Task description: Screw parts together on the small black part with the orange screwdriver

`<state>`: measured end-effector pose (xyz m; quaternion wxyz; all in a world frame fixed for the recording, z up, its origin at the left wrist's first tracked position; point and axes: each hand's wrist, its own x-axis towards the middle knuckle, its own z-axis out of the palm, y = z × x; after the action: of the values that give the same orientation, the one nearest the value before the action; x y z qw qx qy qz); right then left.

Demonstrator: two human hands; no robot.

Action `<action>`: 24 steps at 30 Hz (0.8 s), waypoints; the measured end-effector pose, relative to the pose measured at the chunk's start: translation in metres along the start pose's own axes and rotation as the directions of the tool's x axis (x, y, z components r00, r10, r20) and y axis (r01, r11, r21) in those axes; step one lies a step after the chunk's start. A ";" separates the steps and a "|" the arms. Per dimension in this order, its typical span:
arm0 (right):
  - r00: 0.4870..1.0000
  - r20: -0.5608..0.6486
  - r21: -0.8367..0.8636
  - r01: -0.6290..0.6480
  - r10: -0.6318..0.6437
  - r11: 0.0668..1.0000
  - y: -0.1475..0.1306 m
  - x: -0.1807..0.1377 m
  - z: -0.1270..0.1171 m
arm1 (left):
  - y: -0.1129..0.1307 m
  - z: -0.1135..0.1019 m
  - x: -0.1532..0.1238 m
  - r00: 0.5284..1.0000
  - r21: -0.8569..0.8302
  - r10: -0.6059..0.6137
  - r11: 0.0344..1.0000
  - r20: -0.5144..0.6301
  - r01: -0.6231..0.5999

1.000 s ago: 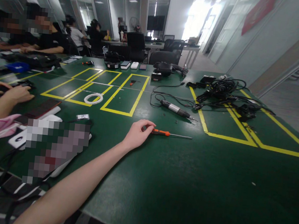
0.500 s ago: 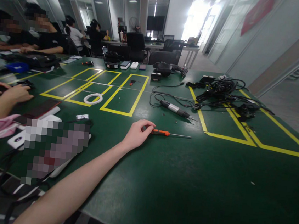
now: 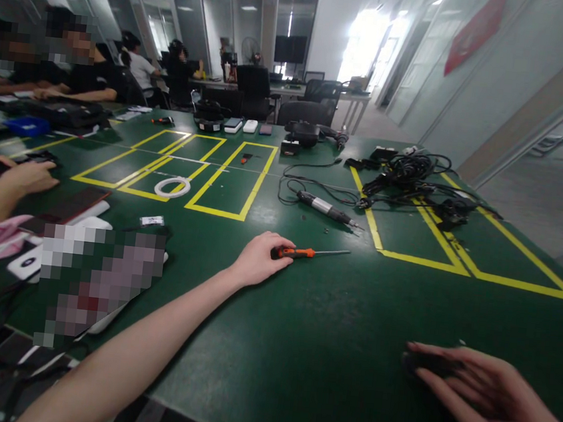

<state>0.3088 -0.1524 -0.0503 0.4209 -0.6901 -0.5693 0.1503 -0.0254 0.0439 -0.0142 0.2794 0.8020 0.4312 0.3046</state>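
My left hand (image 3: 259, 260) rests on the green table, thumb and fingers around the handle end of an orange-and-black screwdriver (image 3: 302, 253). Its metal shaft points to the right. Low on the right, my right hand (image 3: 503, 402) has thumb and fingers closed on a small dark object (image 3: 415, 363). Blur and the fingers hide what kind of thing it is. Beyond the screwdriver lies a silver-and-black electric screwdriver (image 3: 326, 207) with a black cable.
Tangled black cables (image 3: 411, 174) lie at the back right. Yellow tape (image 3: 215, 214) marks rectangles, with a white ring (image 3: 172, 187) on one. At left are a power bank (image 3: 29, 264), a pink cloth (image 3: 1, 238) and another person's hands (image 3: 28, 177).
My right hand has come into view from the lower right with the dark object. The screwdriver has shifted slightly left, and more of its handle shows between my left fingers.
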 end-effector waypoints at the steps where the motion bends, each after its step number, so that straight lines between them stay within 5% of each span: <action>1: 0.992 0.117 0.133 0.025 -0.040 0.991 -0.016 0.009 0.015 | 0.002 0.000 0.000 1.000 -0.028 -0.005 1.000 0.001 0.005; 4: 0.924 0.341 0.398 0.025 -0.173 0.917 -0.071 0.039 0.059 | 0.013 0.001 -0.002 0.997 -0.176 -0.064 0.983 -0.040 0.056; 6: 0.893 0.381 0.494 0.021 -0.238 0.869 -0.098 0.056 0.080 | 0.022 0.004 -0.003 0.993 -0.287 -0.100 0.955 -0.063 0.078; 11: 0.874 0.416 0.548 -0.021 -0.251 0.836 -0.103 0.068 0.094 | 0.039 0.013 -0.002 0.989 -0.498 -0.134 0.863 -0.065 0.084; 14: 0.912 0.323 0.607 0.005 -0.253 0.795 -0.087 0.070 0.080 | 0.043 0.014 0.002 0.986 -0.571 -0.164 0.813 -0.037 0.114; 17: 0.937 0.057 0.441 0.287 -0.346 0.850 -0.088 0.080 0.058 | 0.048 0.014 0.007 0.986 -0.580 -0.165 0.805 -0.018 0.124; 18: 0.903 -0.035 0.278 0.420 -0.428 0.864 -0.093 0.085 0.051 | 0.051 0.015 0.008 0.987 -0.576 -0.157 0.809 -0.015 0.120; 20: 0.758 -0.078 -0.038 0.646 -0.647 0.762 -0.106 0.098 0.043 | 0.059 0.017 0.010 0.993 -0.577 -0.118 0.812 -0.022 0.084; 22: 0.646 0.042 -0.211 0.751 -0.762 0.625 -0.119 0.111 0.043 | 0.068 0.018 0.013 0.998 -0.601 -0.042 0.799 -0.039 0.010; 24: 0.602 0.150 -0.255 0.790 -0.784 0.558 -0.125 0.124 0.046 | 0.075 0.018 0.015 0.997 -0.646 0.033 0.760 -0.072 -0.072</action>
<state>0.2331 -0.0212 0.0499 0.3301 -0.4165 -0.8365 -0.1333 0.0333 0.0177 0.0311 0.5181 0.6591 0.2847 0.4648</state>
